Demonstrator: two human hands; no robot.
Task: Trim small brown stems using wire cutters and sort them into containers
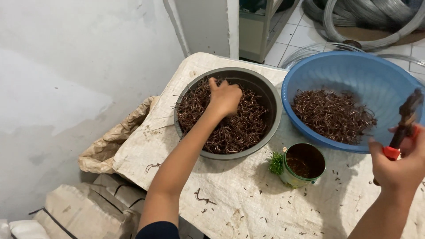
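From the head view, the left hand (224, 98) reaches down into a grey metal bowl (271, 95) that stands on a table (230, 194) covered with pale woven sacking. The bowl holds a tangle of brown bent wire hooks (230, 130), and the hand rests on top of the heap with its fingers curled down into the wires; whether its grip has closed on any of them cannot be told, since the fingertips are buried. The right hand (400, 166) is raised at the right edge of the view, its grip pressed together around the red handles of a pair of pliers (405, 121), whose dark, rusty head points up in front of a blue plastic basin (349, 71). That basin sits just beside the grey bowl, their rims touching or nearly so, and carries a second, flatter heap of the same brown wires (332, 115). Below the two, near both, stands a small open green tin (303, 164) with a tuft of green bristles (276, 163) against its left side. A few stray hooks (201, 198) and short wire clippings lie scattered on the sacking.
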